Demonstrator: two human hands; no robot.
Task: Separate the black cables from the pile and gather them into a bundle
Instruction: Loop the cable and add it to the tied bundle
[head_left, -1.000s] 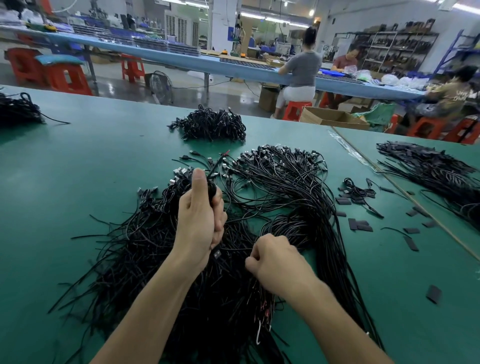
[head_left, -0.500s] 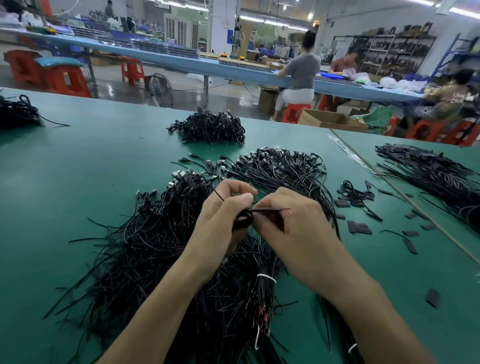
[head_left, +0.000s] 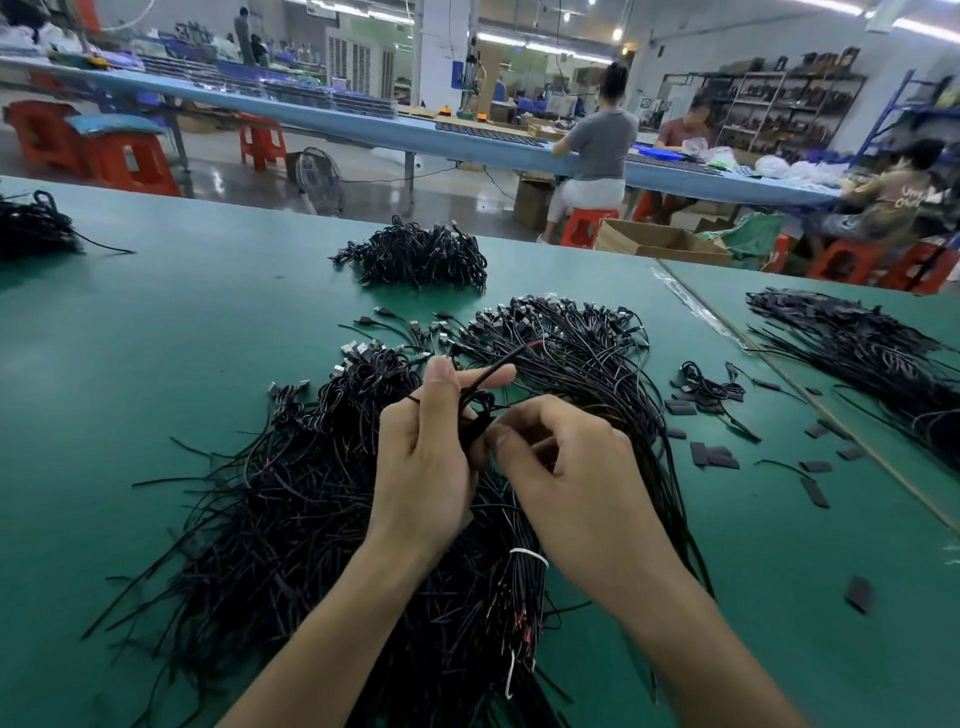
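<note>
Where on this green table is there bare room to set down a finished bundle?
Widest bare patch: the table left of the main pile, between it, the far-left heap and the back heap. Another is the near-right corner, holding one black strip. Crowded: the centre, and the scattered strips right of the pile.

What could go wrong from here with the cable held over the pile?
The cable coil pinched between the left hand and right hand has a free end sticking out, so it may spring loose. It sits just above the tangled pile, whose strands could snag and get dragged along.
</note>
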